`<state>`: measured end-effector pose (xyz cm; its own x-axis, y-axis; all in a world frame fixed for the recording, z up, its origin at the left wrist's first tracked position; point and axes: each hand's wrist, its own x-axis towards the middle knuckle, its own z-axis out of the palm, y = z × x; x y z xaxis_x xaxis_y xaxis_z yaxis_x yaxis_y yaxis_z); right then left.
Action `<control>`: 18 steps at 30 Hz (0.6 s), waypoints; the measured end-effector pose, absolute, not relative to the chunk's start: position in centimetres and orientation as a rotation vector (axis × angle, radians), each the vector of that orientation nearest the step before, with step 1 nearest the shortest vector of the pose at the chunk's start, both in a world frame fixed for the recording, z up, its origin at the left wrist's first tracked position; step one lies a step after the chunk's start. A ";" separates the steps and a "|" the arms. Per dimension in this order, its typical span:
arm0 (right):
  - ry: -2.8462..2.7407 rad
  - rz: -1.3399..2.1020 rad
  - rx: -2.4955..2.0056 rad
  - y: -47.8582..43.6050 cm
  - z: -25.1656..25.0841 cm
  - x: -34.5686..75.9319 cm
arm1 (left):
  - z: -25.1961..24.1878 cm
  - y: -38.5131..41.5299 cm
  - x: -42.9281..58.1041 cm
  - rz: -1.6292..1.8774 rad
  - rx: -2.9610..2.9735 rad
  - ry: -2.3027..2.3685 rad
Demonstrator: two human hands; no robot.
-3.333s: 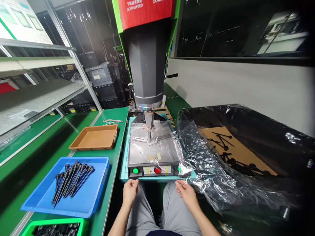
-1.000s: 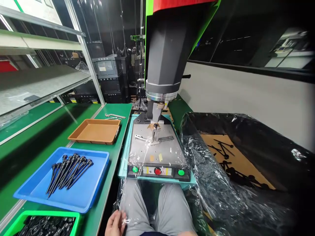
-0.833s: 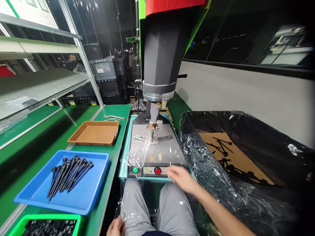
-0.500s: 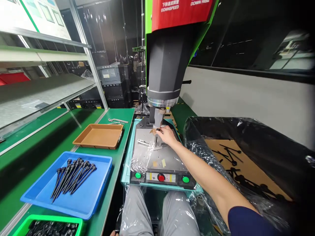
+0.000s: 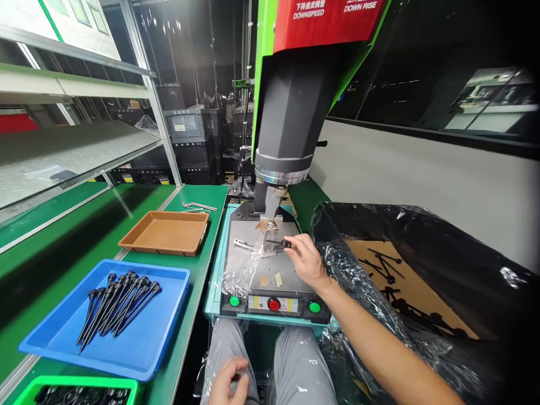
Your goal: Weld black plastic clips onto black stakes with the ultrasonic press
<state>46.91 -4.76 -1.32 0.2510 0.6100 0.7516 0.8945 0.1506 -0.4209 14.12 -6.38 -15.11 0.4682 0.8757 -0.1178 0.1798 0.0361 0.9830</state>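
My right hand (image 5: pixel 310 261) pinches the knobbed end of a black rod (image 5: pixel 287 243) between thumb and fingertips. Its thin shaft points left, across the front of the metal fixture (image 5: pixel 269 228) on the press plate. Above that fixture hangs the grey press horn (image 5: pixel 274 201), with a gap between it and my hand. Low in the view, my left hand (image 5: pixel 230 382) is over my left thigh, fingers loosely curled and thumb apart, holding nothing visible. Similar black rods with knobbed heads (image 5: pixel 120 304) lie bunched in the blue tray (image 5: pixel 169 343) to the left.
A brown tray (image 5: pixel 164 232) and wrenches (image 5: pixel 198 206) sit on the green table. A green bin (image 5: pixel 130 388) holds small black parts. On the press front are green buttons (image 5: pixel 234 301) and a red one (image 5: pixel 274 304). At right, a plastic-lined box (image 5: pixel 333 211) holds several black rods on cardboard (image 5: pixel 405 281).
My right hand has drawn back from the fixture, toward me and to the right, with the black rod now showing in its fingers. My left hand has risen into view over my thigh.
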 end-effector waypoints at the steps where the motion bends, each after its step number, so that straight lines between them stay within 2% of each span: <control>1: -1.461 -0.357 -1.529 -6.1 -1.2 46.0 | -13.7 -5.8 14.9 0.707 1.540 0.914; 4: -1.491 -0.279 -1.489 -9.1 -0.7 43.7 | -9.1 -3.7 17.5 0.711 1.736 0.674; 9: -1.356 -0.028 -1.396 -10.8 -0.6 41.3 | -3.5 -1.0 21.8 1.054 2.032 0.430; 14: -0.996 0.426 -1.191 -10.8 -1.9 39.7 | -1.1 -0.8 23.3 1.079 2.244 0.391; 18: -0.839 0.560 -1.082 -10.4 -2.6 39.2 | -0.6 -1.7 23.0 0.971 2.180 0.425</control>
